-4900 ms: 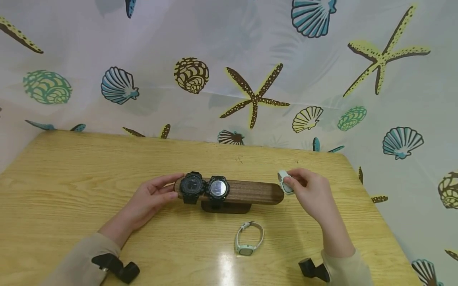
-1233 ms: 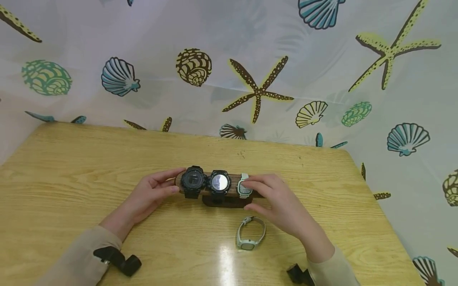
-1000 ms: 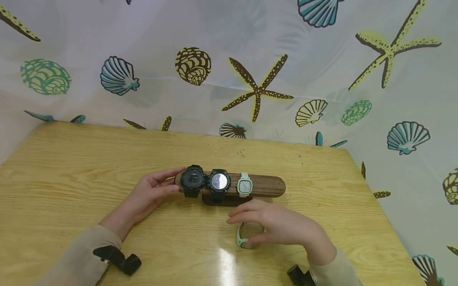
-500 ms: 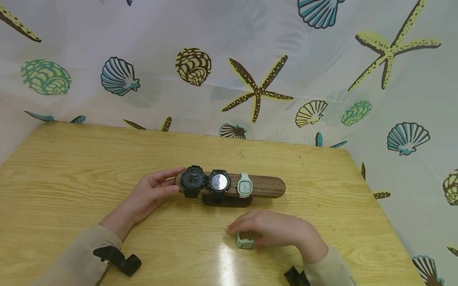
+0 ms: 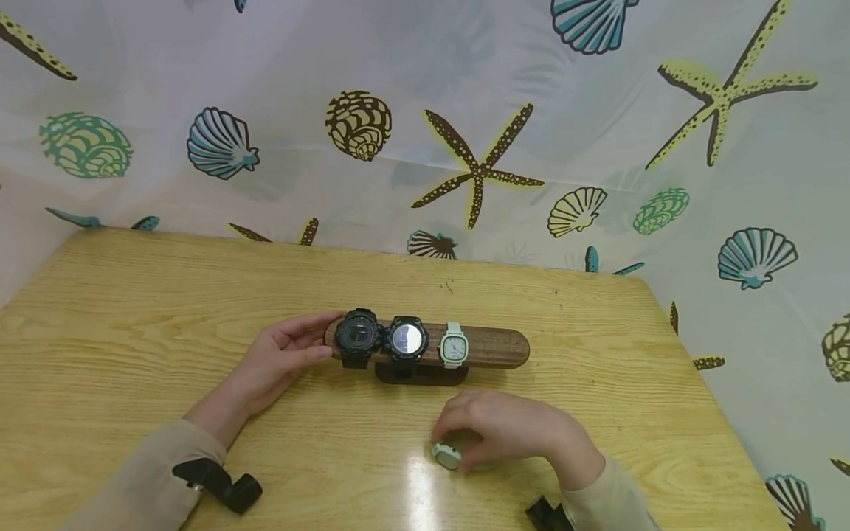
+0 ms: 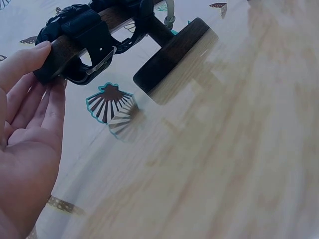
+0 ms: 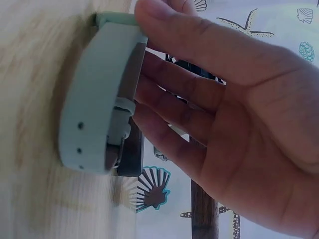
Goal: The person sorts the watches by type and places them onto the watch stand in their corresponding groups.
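Observation:
A dark wooden watch stand (image 5: 494,346) with a long rounded bar stands mid-table. My left hand (image 5: 282,361) pinches its left end between thumb and fingers, as the left wrist view also shows. Two black digital watches, a left one (image 5: 358,334) and one beside it (image 5: 407,339), are strapped round the bar. Right of them sits a pale green square-faced watch (image 5: 454,348). In front of the stand, my right hand (image 5: 508,428) pinches a second pale green watch (image 5: 448,456) by its case. Its buckled strap (image 7: 89,99) fills the left of the right wrist view.
The light wooden table (image 5: 199,295) runs back to a white cloth (image 5: 285,81) printed with shells and starfish. The bar's right end stretches past the pale green watch. Black camera mounts, such as the left one (image 5: 219,487), stick out from both sleeves.
Earlier my right hand put a pale green watch on the bar and let go. It came down to the second pale green watch, gripped it and turned it slightly. My left hand kept its hold.

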`<action>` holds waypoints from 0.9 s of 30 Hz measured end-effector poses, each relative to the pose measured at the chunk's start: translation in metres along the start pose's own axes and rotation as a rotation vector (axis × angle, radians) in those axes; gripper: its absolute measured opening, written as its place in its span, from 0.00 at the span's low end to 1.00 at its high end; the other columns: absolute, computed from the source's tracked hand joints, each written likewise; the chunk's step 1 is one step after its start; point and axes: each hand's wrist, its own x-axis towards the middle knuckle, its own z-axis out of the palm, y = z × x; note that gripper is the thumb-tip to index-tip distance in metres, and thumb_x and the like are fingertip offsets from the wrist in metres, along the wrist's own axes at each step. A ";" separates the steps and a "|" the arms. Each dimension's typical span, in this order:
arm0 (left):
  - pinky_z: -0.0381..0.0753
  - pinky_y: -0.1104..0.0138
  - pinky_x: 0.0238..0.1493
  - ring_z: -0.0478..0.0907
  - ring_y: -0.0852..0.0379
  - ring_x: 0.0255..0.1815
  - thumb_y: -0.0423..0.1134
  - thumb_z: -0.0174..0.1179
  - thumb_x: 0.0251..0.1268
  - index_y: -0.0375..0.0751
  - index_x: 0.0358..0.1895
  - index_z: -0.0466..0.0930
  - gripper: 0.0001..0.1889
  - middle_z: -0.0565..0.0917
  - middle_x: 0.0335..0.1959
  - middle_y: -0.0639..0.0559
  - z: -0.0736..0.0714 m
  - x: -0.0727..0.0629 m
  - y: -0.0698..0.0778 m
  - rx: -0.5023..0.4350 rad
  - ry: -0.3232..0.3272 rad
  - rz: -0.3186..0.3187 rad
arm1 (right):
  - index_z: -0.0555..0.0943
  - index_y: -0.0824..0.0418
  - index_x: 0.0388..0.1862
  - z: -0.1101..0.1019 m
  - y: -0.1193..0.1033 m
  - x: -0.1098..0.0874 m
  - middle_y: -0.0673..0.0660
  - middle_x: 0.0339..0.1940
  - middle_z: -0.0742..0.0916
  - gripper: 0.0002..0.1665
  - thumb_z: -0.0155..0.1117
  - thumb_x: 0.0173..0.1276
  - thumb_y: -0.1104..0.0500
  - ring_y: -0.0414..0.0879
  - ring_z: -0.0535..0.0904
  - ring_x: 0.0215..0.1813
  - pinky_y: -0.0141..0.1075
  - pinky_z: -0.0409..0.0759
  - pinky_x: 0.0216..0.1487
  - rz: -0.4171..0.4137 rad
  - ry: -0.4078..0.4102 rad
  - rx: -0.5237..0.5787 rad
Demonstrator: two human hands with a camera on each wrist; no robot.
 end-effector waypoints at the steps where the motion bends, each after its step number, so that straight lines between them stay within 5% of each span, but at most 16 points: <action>1: 0.73 0.68 0.58 0.65 0.63 0.67 0.22 0.56 0.65 0.35 0.66 0.69 0.25 0.72 0.65 0.53 0.000 0.000 0.000 0.001 0.001 0.011 | 0.82 0.55 0.50 0.000 0.000 0.000 0.44 0.47 0.83 0.23 0.75 0.54 0.54 0.33 0.75 0.51 0.25 0.70 0.56 0.001 0.002 -0.001; 13: 0.71 0.68 0.60 0.67 0.60 0.66 0.20 0.57 0.62 0.31 0.64 0.71 0.25 0.76 0.62 0.52 0.002 0.000 0.001 0.022 0.034 0.081 | 0.79 0.51 0.57 0.001 -0.005 0.001 0.43 0.53 0.80 0.31 0.77 0.52 0.56 0.35 0.72 0.56 0.28 0.68 0.59 0.053 -0.056 -0.015; 27: 0.74 0.66 0.57 0.68 0.61 0.66 0.21 0.57 0.63 0.33 0.64 0.72 0.24 0.76 0.62 0.52 0.001 -0.001 0.001 0.032 0.035 0.072 | 0.81 0.56 0.52 0.001 -0.009 0.001 0.46 0.48 0.81 0.23 0.70 0.55 0.65 0.36 0.75 0.48 0.26 0.72 0.53 0.066 0.041 -0.034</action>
